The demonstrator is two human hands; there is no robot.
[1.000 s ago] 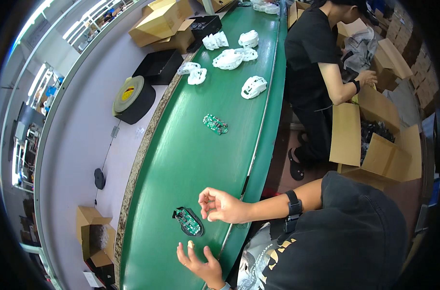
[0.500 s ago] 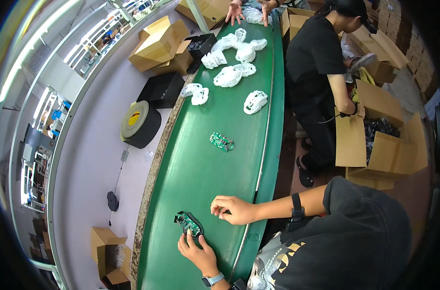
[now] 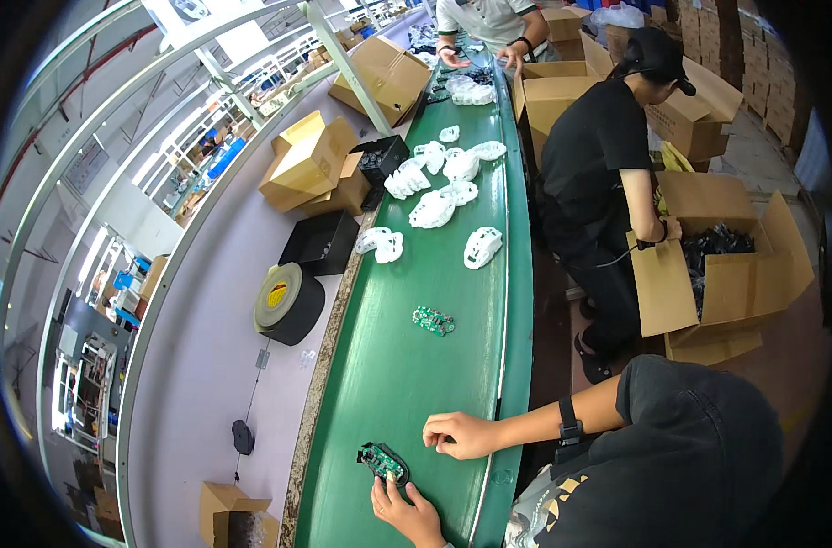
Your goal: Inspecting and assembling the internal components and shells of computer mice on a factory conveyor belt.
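My left hand (image 3: 408,513) fingers pinch the near edge of a small black part with a green circuit board (image 3: 383,461), lying on the green belt (image 3: 388,365). Right hand (image 3: 460,435), just right of it, rests knuckles-down, fingers curled closed, holding nothing visible. Another circuit board (image 3: 432,321) lies well ahead.

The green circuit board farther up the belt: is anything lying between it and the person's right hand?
No. In the head view, only bare green belt separates the circuit board from the right hand.

Brown cardboard boxes (image 3: 311,164) flank the green conveyor (image 3: 407,365).
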